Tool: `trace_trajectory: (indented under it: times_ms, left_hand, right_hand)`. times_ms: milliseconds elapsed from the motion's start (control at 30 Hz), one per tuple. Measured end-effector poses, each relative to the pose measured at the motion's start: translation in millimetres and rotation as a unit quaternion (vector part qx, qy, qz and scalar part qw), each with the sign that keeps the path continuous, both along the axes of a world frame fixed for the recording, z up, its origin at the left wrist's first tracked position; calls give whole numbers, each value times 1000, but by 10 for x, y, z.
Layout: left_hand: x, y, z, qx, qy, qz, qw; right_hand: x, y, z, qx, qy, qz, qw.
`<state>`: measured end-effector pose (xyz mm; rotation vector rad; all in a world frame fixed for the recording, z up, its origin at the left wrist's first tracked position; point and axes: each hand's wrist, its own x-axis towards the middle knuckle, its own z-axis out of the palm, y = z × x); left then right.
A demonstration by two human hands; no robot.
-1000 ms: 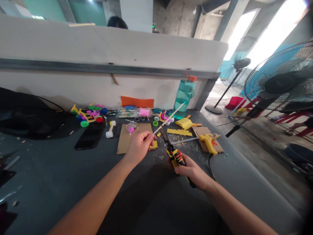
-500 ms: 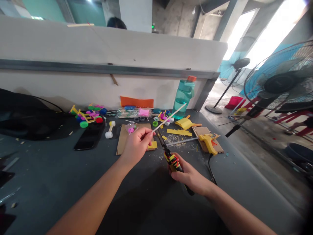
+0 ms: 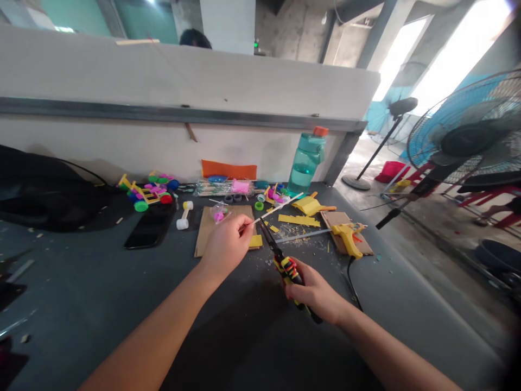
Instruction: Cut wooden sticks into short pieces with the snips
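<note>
A thin pale stick (image 3: pixel 280 207) is pinched between the thumb and fingers of my left hand (image 3: pixel 230 241) and points up to the right. My right hand (image 3: pixel 311 288) is wrapped round the black and yellow handles of a cutting tool (image 3: pixel 291 270). The tool's dark tip lies at the stick, just right of my left fingertips. Yellow strips (image 3: pixel 299 220) and small scraps are scattered on the dark table beyond the tool. A brown cardboard piece (image 3: pixel 205 231) lies beneath and behind my left hand.
A yellow glue gun (image 3: pixel 347 239) rests on cardboard at the right, its cord trailing forward. Behind stand a teal bottle (image 3: pixel 303 168) and small colourful wheeled toys (image 3: pixel 148 193). A black phone (image 3: pixel 148 231) lies at the left. Fans (image 3: pixel 459 138) stand beyond the table's right edge.
The stick has tilted lower, its far end dropping down and to the left. My left hand has turned slightly, knuckles more upward. My right hand holds the tool in nearly the same place.
</note>
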<state>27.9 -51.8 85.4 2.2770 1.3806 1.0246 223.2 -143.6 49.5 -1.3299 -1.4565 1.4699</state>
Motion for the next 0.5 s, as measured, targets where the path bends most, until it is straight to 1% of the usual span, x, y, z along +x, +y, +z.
trace_trajectory:
  times_ms: [167, 500]
  left_hand:
    - [10, -12, 6, 11, 27, 7, 1000]
    - [9, -17, 2, 9, 45, 6, 999]
  right_hand:
    - [-8, 1, -19, 5, -32, -8, 999]
    - [-17, 10, -25, 27, -78, -12, 997]
